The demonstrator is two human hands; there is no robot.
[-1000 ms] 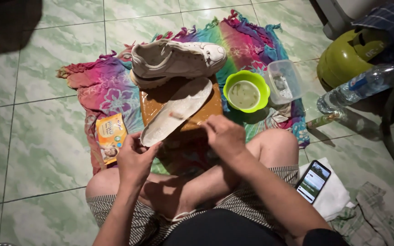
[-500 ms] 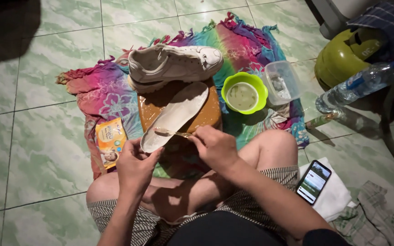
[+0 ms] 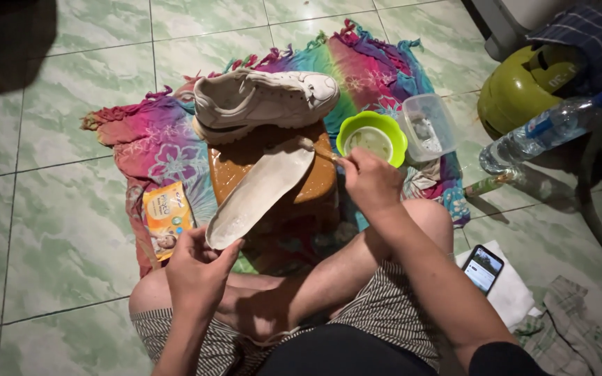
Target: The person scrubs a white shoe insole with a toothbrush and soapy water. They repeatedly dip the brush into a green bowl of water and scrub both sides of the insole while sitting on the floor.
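Pale green marbled floor tiles point(image 3: 57, 209) (glossy), dark corner shadow point(image 3: 8, 42)

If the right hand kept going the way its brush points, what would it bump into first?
The right hand holds a small brush aimed up and left, its tip at the toe end of the insole. Going on, it would probably meet the white shoe just beyond, though depth is hard to judge.
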